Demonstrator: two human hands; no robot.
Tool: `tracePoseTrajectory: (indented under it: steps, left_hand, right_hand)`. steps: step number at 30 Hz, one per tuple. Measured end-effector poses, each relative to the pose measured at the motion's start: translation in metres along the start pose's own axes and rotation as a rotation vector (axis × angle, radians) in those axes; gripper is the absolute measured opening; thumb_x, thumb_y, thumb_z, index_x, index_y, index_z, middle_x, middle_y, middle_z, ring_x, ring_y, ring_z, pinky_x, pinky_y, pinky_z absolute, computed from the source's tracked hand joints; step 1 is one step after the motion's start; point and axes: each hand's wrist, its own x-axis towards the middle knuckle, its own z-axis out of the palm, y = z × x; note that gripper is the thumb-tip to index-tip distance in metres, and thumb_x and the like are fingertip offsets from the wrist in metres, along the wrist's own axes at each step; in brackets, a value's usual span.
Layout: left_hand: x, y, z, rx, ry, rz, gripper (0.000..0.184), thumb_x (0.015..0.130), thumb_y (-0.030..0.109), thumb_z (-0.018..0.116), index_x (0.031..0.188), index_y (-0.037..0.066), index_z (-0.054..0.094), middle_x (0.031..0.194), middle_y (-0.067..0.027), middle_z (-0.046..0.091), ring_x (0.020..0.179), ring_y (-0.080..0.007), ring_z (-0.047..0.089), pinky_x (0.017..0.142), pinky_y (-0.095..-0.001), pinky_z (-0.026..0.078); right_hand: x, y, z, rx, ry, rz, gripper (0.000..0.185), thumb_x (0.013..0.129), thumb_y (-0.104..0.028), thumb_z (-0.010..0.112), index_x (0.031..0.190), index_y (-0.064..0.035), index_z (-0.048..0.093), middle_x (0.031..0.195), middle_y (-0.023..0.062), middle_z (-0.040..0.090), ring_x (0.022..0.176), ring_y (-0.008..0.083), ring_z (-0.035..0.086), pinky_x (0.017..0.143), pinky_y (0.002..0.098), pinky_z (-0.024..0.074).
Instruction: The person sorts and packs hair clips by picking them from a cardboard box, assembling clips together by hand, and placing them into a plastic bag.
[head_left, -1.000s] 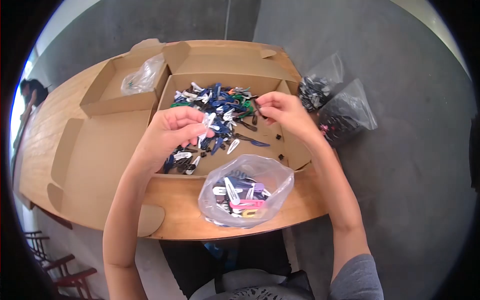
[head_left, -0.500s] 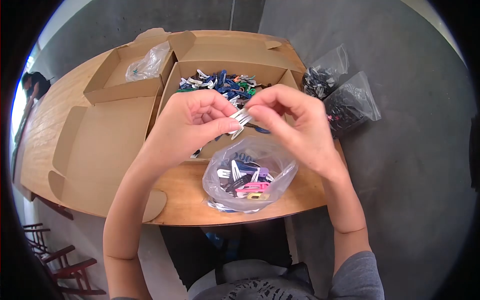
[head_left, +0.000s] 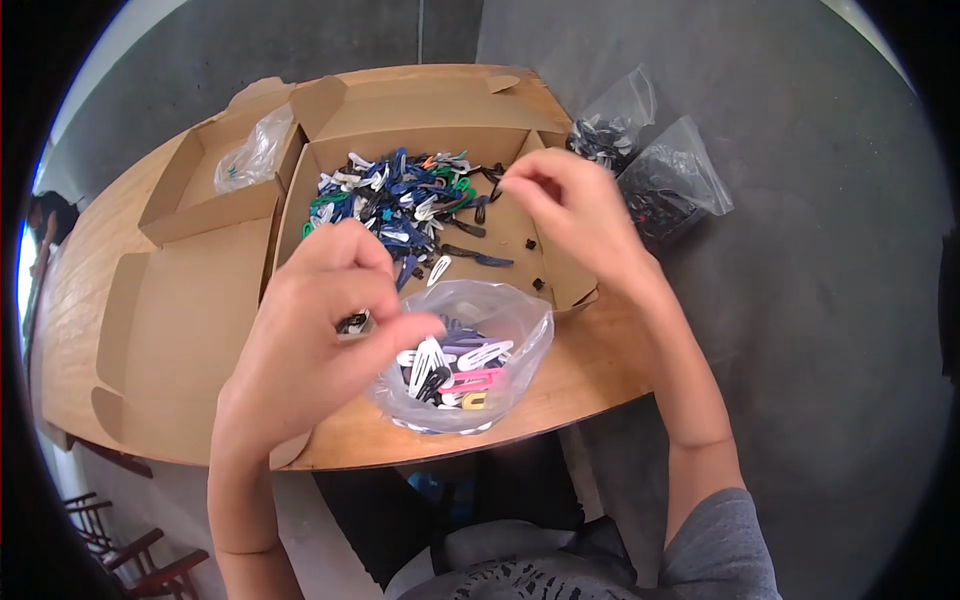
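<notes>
My left hand (head_left: 325,315) is over the left rim of a clear plastic bag (head_left: 525,345), thumb apart from the curled fingers, holding nothing visible. Inside the bag lie white, black, pink and yellow hair clips (head_left: 470,381). Over the right part of the cardboard box (head_left: 505,285), my right hand (head_left: 575,210) has its thumb and fingers pinched together; a dark bit shows at the fingertips, too unclear to tell whether it is gripped. A heap of blue, white, green and black clips (head_left: 400,200) fills the box's left and middle.
A smaller cardboard box (head_left: 165,215) at the back left holds a crumpled plastic bag (head_left: 255,150). Two clear bags of dark items (head_left: 600,140) (head_left: 665,195) are beyond the right edge of the wooden table (head_left: 600,365). Another person (head_left: 50,220) is at the far left.
White clips that were between my hands have left them, and more white clips show in the bag. My left hand has come down toward the bag; my right hand has moved back over the box.
</notes>
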Motion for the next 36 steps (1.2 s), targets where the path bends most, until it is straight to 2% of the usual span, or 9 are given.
tracePoseTrajectory:
  steps: [5, 12, 16, 18, 22, 25, 28, 32, 36]
  left_hand:
    - [0.038, -0.054, 0.023, -0.066, 0.103, -0.132, 0.019, 0.076, 0.011, 0.068, 0.069, -0.003, 0.058, 0.069, -0.0094, 0.051, 0.062, -0.0206, 0.050, 0.058, -0.0305, 0.041]
    - [0.076, -0.104, 0.060, 0.124, -0.195, -0.215, 0.009, 0.077, 0.005, 0.060, 0.084, -0.001, 0.063, 0.081, -0.0164, 0.060, 0.081, -0.0307, 0.062, 0.072, -0.0384, 0.048]
    - [0.081, -0.127, 0.077, 0.321, -0.138, -0.108, 0.017, 0.072, -0.003, 0.059, 0.089, 0.000, 0.061, 0.086, -0.0159, 0.060, 0.081, -0.0306, 0.060, 0.073, -0.0360, 0.047]
    - [0.080, -0.137, 0.081, 0.348, -0.139, -0.136, 0.017, 0.072, -0.003, 0.058, 0.088, 0.000, 0.061, 0.086, -0.0158, 0.060, 0.080, -0.0307, 0.059, 0.072, -0.0366, 0.047]
    - [0.076, -0.144, 0.079, 0.356, -0.114, -0.132, 0.019, 0.071, -0.005, 0.055, 0.088, 0.000, 0.062, 0.086, -0.0155, 0.060, 0.079, -0.0312, 0.059, 0.072, -0.0386, 0.046]
    - [0.077, -0.131, 0.073, 0.404, -0.186, -0.215, 0.018, 0.074, -0.001, 0.055, 0.091, 0.003, 0.063, 0.096, -0.0144, 0.059, 0.092, -0.0335, 0.058, 0.079, -0.0415, 0.046]
    - [0.074, -0.136, 0.078, 0.421, -0.086, -0.071, 0.010, 0.073, 0.001, 0.058, 0.083, 0.003, 0.060, 0.088, -0.0144, 0.057, 0.087, -0.0331, 0.059, 0.074, -0.0423, 0.047]
    - [0.077, -0.143, 0.082, 0.481, -0.089, -0.028, 0.005, 0.073, 0.001, 0.057, 0.078, 0.003, 0.057, 0.083, -0.0139, 0.055, 0.082, -0.0328, 0.059, 0.069, -0.0425, 0.047]
    - [0.078, -0.144, 0.082, 0.510, -0.107, -0.036, 0.005, 0.077, 0.004, 0.056, 0.082, 0.005, 0.056, 0.086, -0.0120, 0.056, 0.082, -0.0330, 0.058, 0.069, -0.0415, 0.047]
  right_hand:
    - [0.050, 0.076, 0.051, -0.368, -0.526, 0.204, 0.022, 0.073, -0.015, 0.067, 0.089, 0.0007, 0.065, 0.088, 0.0178, 0.065, 0.084, 0.0299, 0.063, 0.075, 0.0364, 0.0486]
    - [0.047, 0.102, 0.090, -0.425, -0.552, 0.192, 0.017, 0.068, -0.011, 0.070, 0.079, 0.0000, 0.063, 0.088, 0.0207, 0.064, 0.089, 0.0335, 0.061, 0.074, 0.0386, 0.0488]
    - [0.042, 0.100, 0.079, -0.452, -0.595, 0.216, 0.015, 0.069, -0.010, 0.070, 0.078, -0.0002, 0.063, 0.085, 0.0208, 0.064, 0.086, 0.0344, 0.062, 0.073, 0.0391, 0.0488]
    - [0.044, 0.108, 0.077, -0.430, -0.390, 0.193, 0.015, 0.070, -0.011, 0.069, 0.078, -0.0003, 0.062, 0.081, 0.0192, 0.063, 0.078, 0.0326, 0.062, 0.069, 0.0380, 0.0487]
    - [0.036, 0.046, 0.032, 0.197, -0.063, 0.111, 0.012, 0.078, -0.009, 0.066, 0.081, -0.0006, 0.058, 0.073, 0.0022, 0.059, 0.065, 0.0086, 0.055, 0.059, 0.0236, 0.0447]
    - [0.012, -0.015, -0.002, 0.638, -0.207, 0.103, 0.005, 0.083, -0.004, 0.063, 0.084, -0.0032, 0.058, 0.077, -0.0044, 0.056, 0.068, 0.0021, 0.051, 0.063, 0.0171, 0.0421]
    - [0.004, -0.023, -0.004, 0.654, -0.411, 0.006, 0.005, 0.083, -0.005, 0.063, 0.086, -0.0025, 0.059, 0.076, -0.0039, 0.057, 0.068, 0.0024, 0.051, 0.062, 0.0184, 0.0429]
    - [0.036, 0.022, 0.025, 0.014, -0.177, 0.038, 0.020, 0.081, -0.015, 0.063, 0.085, 0.0039, 0.061, 0.075, 0.0099, 0.064, 0.067, 0.0140, 0.058, 0.061, 0.0290, 0.0464]
    - [0.064, 0.068, 0.060, -0.478, -0.487, 0.323, 0.035, 0.075, -0.025, 0.069, 0.086, 0.0077, 0.062, 0.087, 0.0225, 0.065, 0.083, 0.0327, 0.064, 0.072, 0.0395, 0.0489]
